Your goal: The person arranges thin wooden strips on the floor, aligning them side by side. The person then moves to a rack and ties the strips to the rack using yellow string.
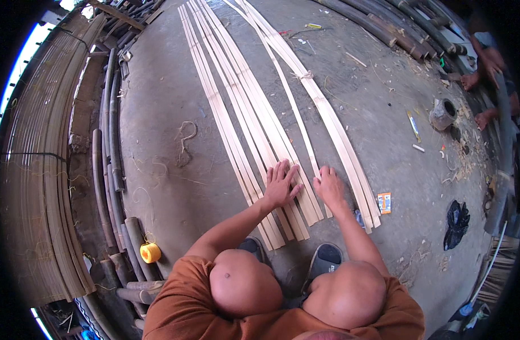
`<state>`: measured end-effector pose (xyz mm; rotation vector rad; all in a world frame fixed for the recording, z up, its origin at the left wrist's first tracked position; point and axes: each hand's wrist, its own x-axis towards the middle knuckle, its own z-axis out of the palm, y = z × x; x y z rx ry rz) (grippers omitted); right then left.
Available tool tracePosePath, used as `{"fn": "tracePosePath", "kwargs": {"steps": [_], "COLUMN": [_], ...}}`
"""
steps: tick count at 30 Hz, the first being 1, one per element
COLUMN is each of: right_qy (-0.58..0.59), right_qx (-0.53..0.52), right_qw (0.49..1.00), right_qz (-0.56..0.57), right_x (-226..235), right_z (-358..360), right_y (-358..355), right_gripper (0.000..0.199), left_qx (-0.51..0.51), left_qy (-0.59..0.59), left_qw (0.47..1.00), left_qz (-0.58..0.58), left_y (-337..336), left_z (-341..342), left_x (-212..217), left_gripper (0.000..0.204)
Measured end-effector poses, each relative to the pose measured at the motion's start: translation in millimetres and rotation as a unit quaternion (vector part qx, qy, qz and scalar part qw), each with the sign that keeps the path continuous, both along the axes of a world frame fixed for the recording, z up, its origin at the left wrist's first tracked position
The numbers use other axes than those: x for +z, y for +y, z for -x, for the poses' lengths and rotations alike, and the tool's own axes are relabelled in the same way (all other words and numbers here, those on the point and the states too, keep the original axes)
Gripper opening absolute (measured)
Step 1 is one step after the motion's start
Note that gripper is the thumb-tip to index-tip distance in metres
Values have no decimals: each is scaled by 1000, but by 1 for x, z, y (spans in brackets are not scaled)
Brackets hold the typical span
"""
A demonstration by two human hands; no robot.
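Long pale bamboo strips (243,113) lie lengthwise on the floor in front of me, side by side in narrow groups. My left hand (281,186) rests palm down across the middle group, its fingers spread over the strips. To its right, my right hand (329,187) has its fingers and thumb closed at a single narrow bamboo strip (294,107), which runs apart from the others. Part of that strip is hidden under the hand. Farther right lies a bundle of strips (335,124), tied round with a thin band near its middle.
Stacked long slats (42,170) and dark bamboo poles (104,187) line the left side, near a yellow roll of twine (150,253). At right are a grey can-like container (442,114), a black plastic bag (456,225) and an orange-white packet (384,203). Another person's feet (482,118) show at far right.
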<state>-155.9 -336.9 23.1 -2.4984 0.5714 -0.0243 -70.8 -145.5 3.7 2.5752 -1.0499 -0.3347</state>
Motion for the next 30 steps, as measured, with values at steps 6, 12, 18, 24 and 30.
{"fn": "tracePosePath", "kwargs": {"steps": [6, 12, 18, 24, 30], "right_qy": [-83, -166, -123, -85, -68], "right_qx": [-67, -22, -8, 15, 25], "right_qw": [985, 972, 980, 985, 988], "right_qz": [-138, -167, -155, -152, -136], "right_x": [24, 31, 14, -6, -8], "right_z": [1, 4, -4, -13, -9], "right_y": [1, 20, 24, 17, 17], "right_gripper": [31, 36, 36, 37, 38], "left_qx": [33, 38, 38, 41, 38], "left_qy": [-10, -25, -22, -17, -11], "left_qw": [999, 999, 999, 999, 999], "left_qz": [24, 29, 25, 27, 23], "left_y": [-14, -16, -13, -13, -13], "left_z": [-1, 1, 1, 2, 4], "left_x": [12, 12, 8, 3, -1], "left_gripper": [69, 67, 67, 67, 69]}}
